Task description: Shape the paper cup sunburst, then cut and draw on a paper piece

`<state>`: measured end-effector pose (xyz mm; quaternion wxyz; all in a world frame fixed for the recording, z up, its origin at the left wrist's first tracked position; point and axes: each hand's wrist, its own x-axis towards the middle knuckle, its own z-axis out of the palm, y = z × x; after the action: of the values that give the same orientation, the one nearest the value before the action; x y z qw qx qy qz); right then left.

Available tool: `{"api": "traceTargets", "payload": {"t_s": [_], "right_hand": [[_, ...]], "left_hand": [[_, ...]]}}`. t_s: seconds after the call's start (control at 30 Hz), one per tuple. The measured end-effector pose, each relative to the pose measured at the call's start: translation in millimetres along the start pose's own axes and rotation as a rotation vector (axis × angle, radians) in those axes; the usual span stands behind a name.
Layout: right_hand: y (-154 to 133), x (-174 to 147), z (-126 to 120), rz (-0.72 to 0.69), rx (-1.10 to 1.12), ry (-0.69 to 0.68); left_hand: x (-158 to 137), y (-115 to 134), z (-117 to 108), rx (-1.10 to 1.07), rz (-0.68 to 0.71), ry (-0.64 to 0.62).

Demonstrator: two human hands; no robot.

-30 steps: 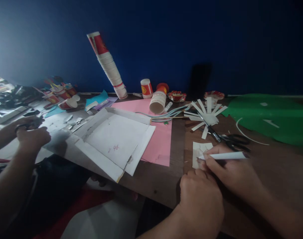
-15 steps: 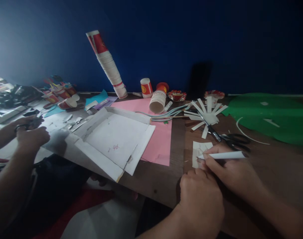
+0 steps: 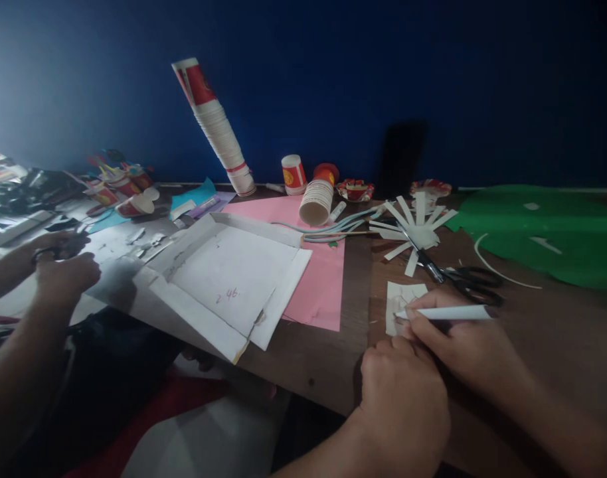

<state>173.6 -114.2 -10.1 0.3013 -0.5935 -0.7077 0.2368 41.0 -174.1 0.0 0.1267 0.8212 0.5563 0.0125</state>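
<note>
My right hand grips a white marker pen, its tip down on a small piece of cream paper that carries a few drawn lines. Curled into a fist, my left hand rests at the paper's lower edge, against my right hand. Its fingertips are hidden beneath it, so what it holds, if anything, does not show. Just beyond my right hand lie black-handled scissors, their blades over a white paper cutout with radiating strips.
An open white cardboard box overlaps pink paper. Behind are a leaning paper cup stack, other cups and pale tubes. Green sheet lies right. At left, another person's hands hold scissors.
Both my hands stay almost in place, with the marker tip still on the paper. The other person's hands and scissors at left shift slightly.
</note>
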Motion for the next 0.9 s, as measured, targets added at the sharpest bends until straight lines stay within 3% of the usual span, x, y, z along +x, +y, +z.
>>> {"api": "traceTargets", "payload": {"t_s": [0.6,0.77,0.9], "right_hand": [[-4,0,0,-0.051,0.015,0.025],[-9,-2,-5,-0.095,0.048,0.136],[-11,-4,-8,-0.045,0.077,0.17]], "left_hand": [[1,0,-2,-0.009,-0.019,-0.019],[1,1,-2,0.0,-0.035,-0.051],[0,1,-1,0.02,-0.035,-0.035]]}}
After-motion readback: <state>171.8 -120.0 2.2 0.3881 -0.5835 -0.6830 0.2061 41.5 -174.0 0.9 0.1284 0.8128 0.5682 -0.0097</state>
